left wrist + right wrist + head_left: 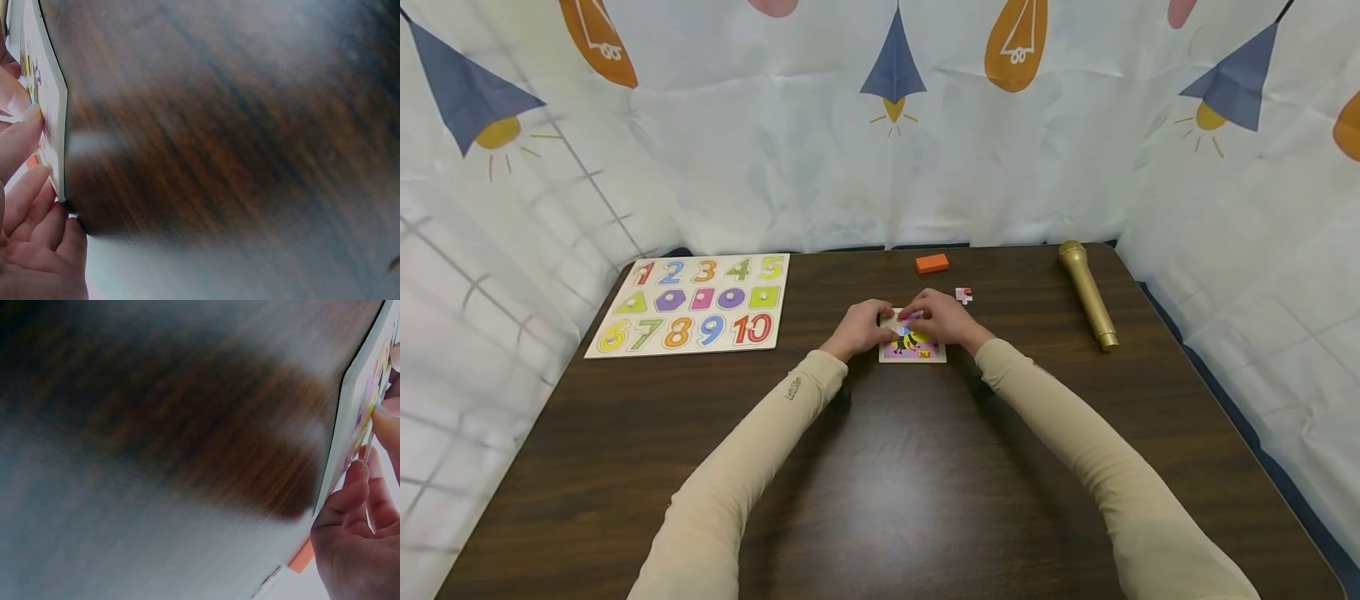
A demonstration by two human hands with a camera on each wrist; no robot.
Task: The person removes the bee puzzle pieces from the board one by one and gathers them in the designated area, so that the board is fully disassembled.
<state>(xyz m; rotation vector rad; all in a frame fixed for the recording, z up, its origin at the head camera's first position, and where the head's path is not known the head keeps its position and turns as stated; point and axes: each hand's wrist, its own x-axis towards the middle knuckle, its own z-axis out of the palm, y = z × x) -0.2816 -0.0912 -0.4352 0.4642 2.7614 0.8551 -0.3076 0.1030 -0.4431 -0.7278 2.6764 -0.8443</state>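
Head view: the left hand (861, 327) is holding the left side of a small bee puzzle board (913, 361), thumb over the picture, fingers curling at the edge; narrow grip. The right hand (946, 318) is reaching over the board's upper right part, thumb and fingers drawing close together; the fingers are partly hiding what is between them. The board is lying flat on the brown table (880, 467), centre, between both hands. A loose pink puzzle piece (963, 295) is lying just beyond the right hand, and an orange block (932, 263) is resting farther back. A number board (721, 282) is lying well apart on the left, a gold microphone (1088, 296) well apart on the right. Beige sleeves (760, 442) are covering both arms. A white patterned curtain (737, 167) is hanging behind.

Left wrist view: the board is showing edge-on at far left; the left thumb is pressing on its face, the other fingers are bending near the edge. The right fingertips are showing just above.

Right wrist view: the right thumb and fingers are pinching a thin piece (368, 445), tilting above the board face. The orange block is showing partly below the hand.
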